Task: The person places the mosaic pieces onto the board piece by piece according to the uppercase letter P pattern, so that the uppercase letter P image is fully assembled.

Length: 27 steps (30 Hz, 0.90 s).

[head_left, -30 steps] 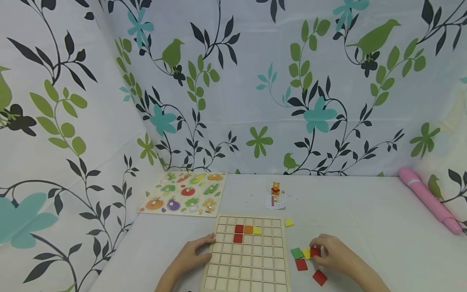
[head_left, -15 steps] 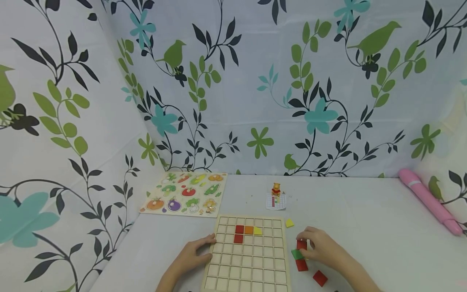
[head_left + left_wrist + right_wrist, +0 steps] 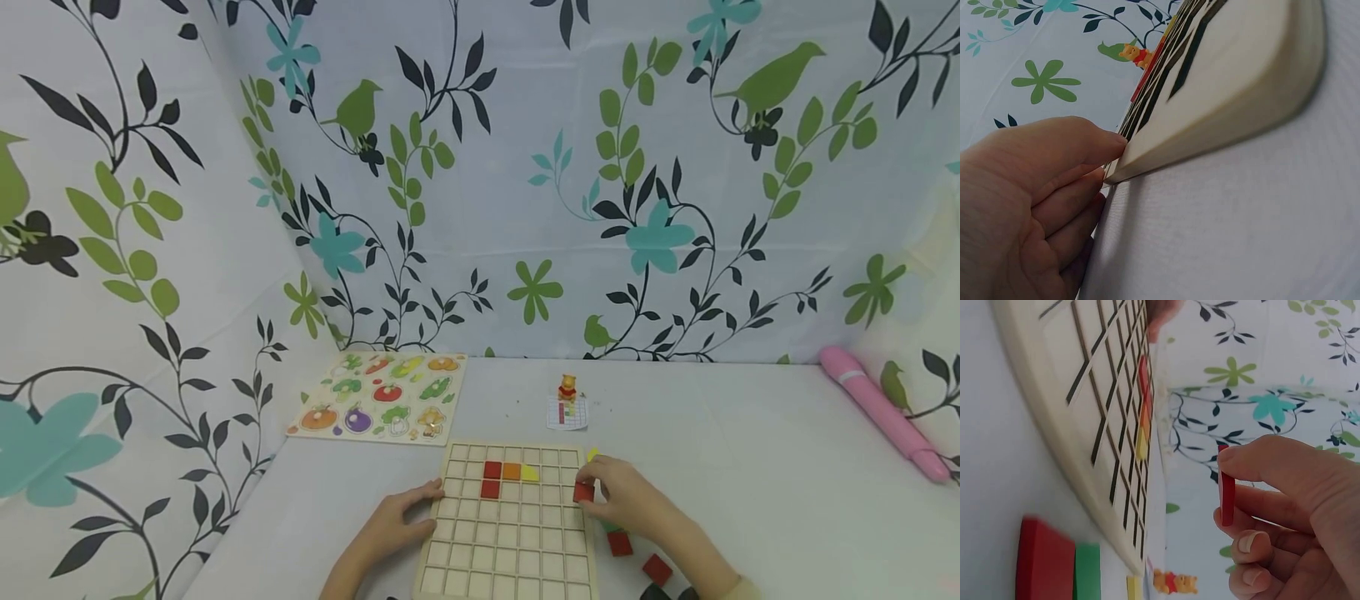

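Observation:
My right hand (image 3: 626, 500) pinches a red square tile (image 3: 1227, 494) between thumb and fingers, over the right edge of the wooden grid board (image 3: 502, 537). In the right wrist view the tile stands on edge, raised above the board. My left hand (image 3: 397, 521) touches the board's left side with relaxed fingers; its thumb tip lies at the rim (image 3: 1241, 94) in the left wrist view. In the grid lie red (image 3: 492, 471), orange (image 3: 512, 472) and yellow (image 3: 530, 473) tiles in a row, with another red tile (image 3: 490, 489) below the first.
Loose red tiles (image 3: 619, 544) and a green tile (image 3: 1087, 572) lie right of the board. A yellow tile (image 3: 592, 454) is partly hidden by the right hand. Behind stand a bear figurine (image 3: 567, 388) on a pattern card (image 3: 566, 415) and a vegetable puzzle (image 3: 386, 396). A pink stick (image 3: 885, 412) lies far right.
My right hand has carried the red tile left, from among the loose tiles to the board's right edge. The left hand and the tiles in the grid have stayed put.

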Each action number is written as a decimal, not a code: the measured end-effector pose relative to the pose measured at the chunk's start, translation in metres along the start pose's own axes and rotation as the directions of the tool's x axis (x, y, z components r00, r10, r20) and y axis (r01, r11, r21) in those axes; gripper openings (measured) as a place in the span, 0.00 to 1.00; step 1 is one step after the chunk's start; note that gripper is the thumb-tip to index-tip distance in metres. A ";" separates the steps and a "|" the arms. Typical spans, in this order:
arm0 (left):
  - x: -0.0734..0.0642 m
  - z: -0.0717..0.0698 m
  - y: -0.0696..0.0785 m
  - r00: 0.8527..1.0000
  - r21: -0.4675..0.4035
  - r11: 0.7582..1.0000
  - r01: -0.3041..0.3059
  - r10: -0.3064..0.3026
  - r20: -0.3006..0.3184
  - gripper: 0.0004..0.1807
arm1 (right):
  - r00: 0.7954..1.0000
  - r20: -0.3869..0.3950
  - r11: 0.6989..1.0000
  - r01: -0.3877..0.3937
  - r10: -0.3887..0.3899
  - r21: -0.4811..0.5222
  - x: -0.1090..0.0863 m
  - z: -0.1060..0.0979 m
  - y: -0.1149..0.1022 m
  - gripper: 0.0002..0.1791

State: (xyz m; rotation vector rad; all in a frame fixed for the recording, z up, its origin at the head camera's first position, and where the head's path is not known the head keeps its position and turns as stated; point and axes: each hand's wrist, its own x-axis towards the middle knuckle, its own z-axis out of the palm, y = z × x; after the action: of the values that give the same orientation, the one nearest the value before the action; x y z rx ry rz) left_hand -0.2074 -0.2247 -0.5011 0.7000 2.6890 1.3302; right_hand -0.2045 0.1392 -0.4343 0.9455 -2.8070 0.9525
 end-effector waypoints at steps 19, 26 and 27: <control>0.000 0.000 0.001 1.000 0.000 1.000 0.025 -0.025 0.004 0.22 | 0.993 0.039 0.994 0.112 -0.112 -0.007 0.032 0.025 -0.026 0.12; 0.001 0.001 0.003 0.999 0.044 0.998 0.035 -0.034 -0.014 0.22 | 0.989 0.057 0.991 0.137 -0.137 0.014 0.041 0.030 -0.035 0.11; 0.001 0.001 0.003 0.999 0.047 0.998 0.038 -0.037 -0.016 0.22 | 0.988 0.058 0.990 0.142 -0.142 0.012 0.043 0.031 -0.035 0.11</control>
State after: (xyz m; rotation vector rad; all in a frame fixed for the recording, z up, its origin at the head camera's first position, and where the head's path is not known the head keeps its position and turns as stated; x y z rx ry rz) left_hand -0.2068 -0.2220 -0.4994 0.6427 2.7397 1.2722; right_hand -0.2146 0.0767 -0.4308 1.1751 -2.7389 0.9336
